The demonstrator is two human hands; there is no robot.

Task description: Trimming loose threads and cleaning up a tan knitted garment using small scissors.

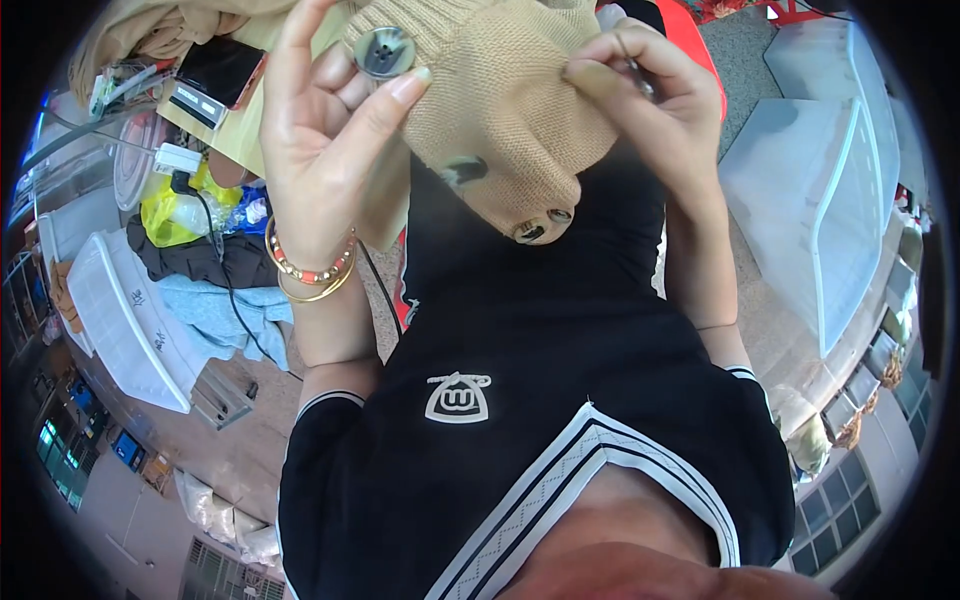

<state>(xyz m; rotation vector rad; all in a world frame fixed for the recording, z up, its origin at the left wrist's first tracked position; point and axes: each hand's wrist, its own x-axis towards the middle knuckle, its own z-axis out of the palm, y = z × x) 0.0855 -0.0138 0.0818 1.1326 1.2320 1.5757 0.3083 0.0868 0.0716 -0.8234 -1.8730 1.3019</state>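
Note:
A tan knitted garment (500, 85) is bunched up in front of my chest, its lower part hanging toward my lap. My left hand (325, 150) grips its left side, the thumb pressing beside a large grey-green button (385, 52) that lies on the ribbed band. More buttons show lower down: one on the left side (465, 170), and a dark button (530, 232) with another beside it at the bottom tip. My right hand (668, 105) is closed in a pinch against the garment's right side. A thin dark metal piece (640, 78) shows among its fingers; its full shape is hidden.
At left, a phone (225, 70) lies near a white adapter (178, 158) with a black cable. Below are a yellow plastic bag (170, 215), blue cloth (225, 310) and a white bin (125, 320). Large translucent bins (800, 190) stand at right. Red seat edges show around me.

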